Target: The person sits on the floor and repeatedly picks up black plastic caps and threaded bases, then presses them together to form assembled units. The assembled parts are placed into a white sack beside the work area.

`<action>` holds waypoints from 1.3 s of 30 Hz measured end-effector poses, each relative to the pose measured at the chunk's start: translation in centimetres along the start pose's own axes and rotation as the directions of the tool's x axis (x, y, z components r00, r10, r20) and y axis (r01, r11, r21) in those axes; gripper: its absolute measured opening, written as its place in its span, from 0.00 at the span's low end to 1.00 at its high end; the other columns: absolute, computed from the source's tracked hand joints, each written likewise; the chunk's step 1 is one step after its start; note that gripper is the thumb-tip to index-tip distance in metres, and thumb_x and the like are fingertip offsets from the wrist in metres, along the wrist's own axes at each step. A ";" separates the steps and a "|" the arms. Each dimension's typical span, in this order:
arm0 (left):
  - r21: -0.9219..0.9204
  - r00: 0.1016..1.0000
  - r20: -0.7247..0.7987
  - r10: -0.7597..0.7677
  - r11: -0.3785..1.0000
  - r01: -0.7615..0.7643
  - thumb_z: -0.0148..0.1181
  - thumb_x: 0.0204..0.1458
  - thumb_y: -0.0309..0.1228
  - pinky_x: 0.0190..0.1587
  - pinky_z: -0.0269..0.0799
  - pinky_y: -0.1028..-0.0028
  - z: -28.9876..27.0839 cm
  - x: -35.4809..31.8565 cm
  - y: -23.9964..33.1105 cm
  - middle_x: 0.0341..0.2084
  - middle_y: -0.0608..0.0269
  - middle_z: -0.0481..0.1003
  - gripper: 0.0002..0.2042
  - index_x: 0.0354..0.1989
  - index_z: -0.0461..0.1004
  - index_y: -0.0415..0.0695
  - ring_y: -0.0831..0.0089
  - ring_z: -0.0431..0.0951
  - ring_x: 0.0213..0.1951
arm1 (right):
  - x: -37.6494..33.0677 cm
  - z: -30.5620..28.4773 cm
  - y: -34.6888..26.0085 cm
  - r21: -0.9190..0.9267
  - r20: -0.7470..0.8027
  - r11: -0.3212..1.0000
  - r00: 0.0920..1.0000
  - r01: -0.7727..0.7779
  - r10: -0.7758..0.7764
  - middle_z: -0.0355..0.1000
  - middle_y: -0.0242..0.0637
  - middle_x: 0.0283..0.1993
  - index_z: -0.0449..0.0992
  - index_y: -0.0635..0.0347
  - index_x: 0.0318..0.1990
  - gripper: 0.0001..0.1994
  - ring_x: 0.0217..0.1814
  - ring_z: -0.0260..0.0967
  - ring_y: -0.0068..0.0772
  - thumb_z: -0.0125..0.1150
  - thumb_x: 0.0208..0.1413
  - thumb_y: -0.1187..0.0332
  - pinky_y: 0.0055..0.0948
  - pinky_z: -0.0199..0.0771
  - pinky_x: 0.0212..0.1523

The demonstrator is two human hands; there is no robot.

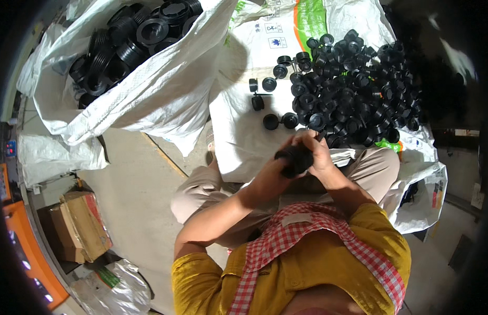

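Close in front of my lap, both hands meet at a black ribbed round plastic fitting (294,161). My left hand (270,176) is closed around its left side, fingers partly hidden behind it. My right hand (318,151) is closed at its upper right, and a small dark piece pokes out by the fingers. Just beyond the hands, a heap of small black plastic caps (354,89) spreads over a white woven sack (236,142). Several loose caps, such as one black cap (271,122), lie apart on the heap's left side.
An upright white woven bag (175,89) at the far left holds larger black threaded fittings (152,31). Cardboard boxes (78,226) stand on the floor at left, near an orange object (31,252). Another white bag (420,202) sits beside my right knee.
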State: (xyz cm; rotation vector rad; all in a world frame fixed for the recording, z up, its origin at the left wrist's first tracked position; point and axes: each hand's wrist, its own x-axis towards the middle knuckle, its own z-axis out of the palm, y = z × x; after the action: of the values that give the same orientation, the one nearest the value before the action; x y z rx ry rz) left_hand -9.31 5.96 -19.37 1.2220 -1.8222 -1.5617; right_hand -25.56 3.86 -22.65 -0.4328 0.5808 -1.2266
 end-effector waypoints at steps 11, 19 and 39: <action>0.729 0.748 -0.183 0.639 0.598 -0.333 0.60 0.39 0.26 0.43 0.65 0.60 -2.7 0.1 2.0 0.35 0.60 0.64 0.19 0.45 0.75 0.49 0.60 0.68 0.40 | 9.4 -15.6 8.3 -0.890 -0.347 0.447 0.777 -0.095 -0.526 0.76 0.37 0.38 0.73 0.61 0.49 0.17 0.38 0.73 0.28 0.51 0.51 0.83 0.26 0.72 0.41; 0.954 -0.077 -0.047 0.996 0.067 0.291 0.66 0.48 0.42 0.49 0.75 0.68 -21.0 -7.9 16.2 0.54 0.42 0.64 0.25 0.49 0.68 0.39 0.53 0.69 0.53 | 11.6 -12.7 10.4 -0.923 -0.164 -0.368 0.981 -0.116 0.104 0.74 0.43 0.45 0.73 0.51 0.50 0.16 0.48 0.71 0.50 0.57 0.51 0.69 0.42 0.71 0.47; -0.575 0.967 0.071 -0.245 0.782 0.240 0.59 0.50 0.26 0.31 0.78 0.71 -3.6 1.0 -2.6 0.35 0.56 0.74 0.19 0.51 0.66 0.38 0.67 0.78 0.32 | -1.3 0.4 -2.8 -0.941 0.291 0.204 0.952 0.268 0.091 0.75 0.42 0.30 0.73 0.61 0.35 0.14 0.28 0.76 0.39 0.71 0.42 0.70 0.32 0.73 0.28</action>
State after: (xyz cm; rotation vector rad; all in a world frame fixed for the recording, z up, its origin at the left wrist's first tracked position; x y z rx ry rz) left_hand -6.15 3.21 -21.14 1.1746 -1.0565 -2.0470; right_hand -27.68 4.33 -20.41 -1.7808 1.0760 -0.6837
